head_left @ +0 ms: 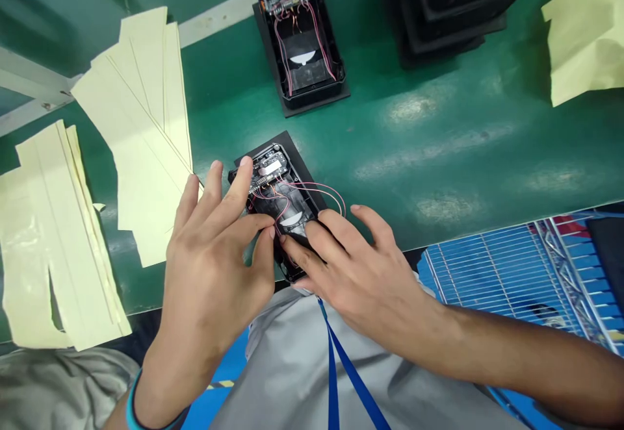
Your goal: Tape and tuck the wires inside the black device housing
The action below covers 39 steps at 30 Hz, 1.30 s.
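Holding: I watch through the head camera as both bare hands meet over an open, black, rectangular plastic enclosure, which lies on a flat black mat with a dark circuit board and thin pink wires inside.
Left hand: my view shows the curved, spread fingers of the left hand against the enclosure's near left side, partly open; I cannot tell how firm the grip is.
Right hand: the right hand lies partly open across the enclosure's lower end, its fingers touching it; I cannot tell how firm this grip is.
Bench: a glossy green workbench runs beneath everything.
Nearby: a second black enclosure with pink wires sits farther ahead on a black mat, beside stacked black trays.
Paper: pale yellow folded sheets lie left; another pale yellow sheet hangs at upper right.
Below: a blue wire rack shows at lower right.
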Each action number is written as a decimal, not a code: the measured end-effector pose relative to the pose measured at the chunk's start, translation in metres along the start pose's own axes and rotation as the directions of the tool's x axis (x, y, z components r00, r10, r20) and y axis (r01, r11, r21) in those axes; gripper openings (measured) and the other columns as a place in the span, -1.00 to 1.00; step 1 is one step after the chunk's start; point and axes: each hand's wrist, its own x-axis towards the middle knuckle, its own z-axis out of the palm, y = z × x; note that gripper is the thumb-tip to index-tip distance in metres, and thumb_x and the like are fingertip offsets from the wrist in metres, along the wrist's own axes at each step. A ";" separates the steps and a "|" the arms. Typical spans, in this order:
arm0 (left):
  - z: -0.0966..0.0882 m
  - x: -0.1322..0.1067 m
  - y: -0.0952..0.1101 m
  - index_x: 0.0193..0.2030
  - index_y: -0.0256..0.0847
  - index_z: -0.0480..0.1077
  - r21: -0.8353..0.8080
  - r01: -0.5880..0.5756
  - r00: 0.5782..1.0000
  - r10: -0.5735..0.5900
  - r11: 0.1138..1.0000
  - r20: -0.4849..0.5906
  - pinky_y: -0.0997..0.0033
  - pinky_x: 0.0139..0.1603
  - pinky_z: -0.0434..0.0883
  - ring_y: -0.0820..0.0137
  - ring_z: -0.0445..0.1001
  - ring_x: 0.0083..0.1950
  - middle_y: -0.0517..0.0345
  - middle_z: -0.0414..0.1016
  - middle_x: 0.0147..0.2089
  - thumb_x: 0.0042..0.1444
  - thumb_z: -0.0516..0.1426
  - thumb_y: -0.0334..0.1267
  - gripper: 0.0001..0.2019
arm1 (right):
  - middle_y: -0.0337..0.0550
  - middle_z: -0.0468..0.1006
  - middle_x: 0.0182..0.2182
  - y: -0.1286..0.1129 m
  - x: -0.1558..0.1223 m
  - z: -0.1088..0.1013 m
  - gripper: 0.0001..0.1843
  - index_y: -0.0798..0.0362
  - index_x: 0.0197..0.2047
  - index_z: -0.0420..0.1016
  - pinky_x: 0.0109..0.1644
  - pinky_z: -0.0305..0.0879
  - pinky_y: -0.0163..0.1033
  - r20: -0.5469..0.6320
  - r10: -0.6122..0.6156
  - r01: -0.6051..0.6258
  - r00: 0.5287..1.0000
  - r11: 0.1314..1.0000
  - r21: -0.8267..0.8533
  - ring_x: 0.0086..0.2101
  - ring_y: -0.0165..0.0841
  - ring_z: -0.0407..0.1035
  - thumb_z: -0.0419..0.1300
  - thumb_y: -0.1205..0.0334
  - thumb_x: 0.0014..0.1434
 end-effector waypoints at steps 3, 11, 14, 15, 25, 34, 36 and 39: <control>0.000 0.000 0.000 -0.12 -0.16 0.61 0.008 -0.001 1.000 0.001 1.000 -0.009 -0.43 0.71 0.23 -0.15 0.25 0.64 0.29 0.25 0.60 0.35 0.24 -0.36 -0.91 | -0.03 0.54 0.17 0.000 0.000 0.000 -0.40 0.08 0.44 0.49 0.42 0.11 0.20 0.002 0.004 -0.004 1.000 1.000 0.007 0.30 -0.08 0.19 0.22 -0.12 0.54; -0.001 0.001 0.002 -0.16 -0.14 0.61 0.028 -0.025 0.999 0.026 0.999 -0.042 -0.46 0.69 0.22 -0.13 0.31 0.61 0.32 0.34 0.55 0.32 0.25 -0.39 -0.90 | -0.06 0.55 0.15 0.000 0.000 -0.001 -0.39 0.09 0.44 0.50 0.41 0.12 0.20 -0.004 0.005 -0.005 1.000 1.000 0.015 0.28 -0.09 0.22 0.23 -0.13 0.53; 0.001 0.001 0.004 -0.18 -0.15 0.61 0.050 -0.017 1.000 0.019 0.999 -0.026 -0.45 0.70 0.21 -0.14 0.31 0.61 0.28 0.36 0.54 0.32 0.25 -0.39 -0.90 | -0.06 0.55 0.15 0.000 0.001 -0.002 -0.40 0.09 0.43 0.51 0.40 0.14 0.20 -0.006 0.009 -0.009 1.000 1.000 0.015 0.28 -0.10 0.23 0.23 -0.12 0.53; 0.001 0.002 0.005 -0.18 -0.15 0.61 0.056 -0.015 1.000 0.016 0.998 -0.024 -0.45 0.70 0.20 -0.14 0.31 0.61 0.27 0.36 0.54 0.31 0.25 -0.39 -0.90 | -0.06 0.56 0.14 0.000 0.001 -0.002 -0.41 0.09 0.43 0.51 0.40 0.14 0.19 -0.004 0.011 -0.011 1.000 1.000 0.016 0.27 -0.10 0.23 0.24 -0.11 0.53; 0.004 0.004 0.009 -0.21 -0.20 0.63 0.067 -0.017 1.000 0.019 0.998 -0.015 -0.49 0.69 0.20 -0.21 0.30 0.60 0.17 0.38 0.52 0.34 0.24 -0.34 -0.89 | -0.07 0.55 0.10 0.001 0.003 -0.002 -0.42 0.11 0.38 0.54 0.38 0.15 0.19 -0.012 0.005 -0.005 1.000 1.000 0.019 0.26 -0.09 0.23 0.26 -0.11 0.51; 0.008 0.008 0.007 -0.23 -0.16 0.62 0.059 0.026 1.000 -0.026 0.998 -0.002 -0.50 0.72 0.15 -0.15 0.20 0.66 0.30 0.31 0.56 0.36 0.21 -0.29 -0.84 | -0.06 0.56 0.11 0.001 0.002 -0.002 -0.44 0.10 0.37 0.56 0.38 0.16 0.19 -0.014 -0.002 0.003 1.000 1.000 0.014 0.25 -0.09 0.24 0.24 -0.11 0.52; 0.008 0.009 0.007 -0.23 -0.13 0.61 0.066 0.042 0.999 -0.044 0.997 0.022 -0.47 0.78 0.06 -0.10 0.07 0.72 0.37 0.23 0.60 0.38 0.17 -0.28 -0.82 | -0.05 0.56 0.11 0.001 0.003 -0.002 -0.45 0.10 0.37 0.56 0.38 0.16 0.19 -0.013 0.002 -0.001 1.000 1.000 0.016 0.25 -0.09 0.24 0.24 -0.10 0.53; 0.007 0.011 0.006 -0.26 -0.11 0.59 0.059 0.063 0.996 -0.066 0.996 0.054 -0.43 0.82 -0.08 -0.04 -0.09 0.77 0.51 0.08 0.65 0.40 0.12 -0.25 -0.76 | -0.05 0.56 0.11 0.001 0.002 -0.002 -0.44 0.10 0.36 0.56 0.38 0.16 0.20 -0.012 0.004 -0.004 1.000 1.000 0.008 0.26 -0.09 0.24 0.25 -0.11 0.52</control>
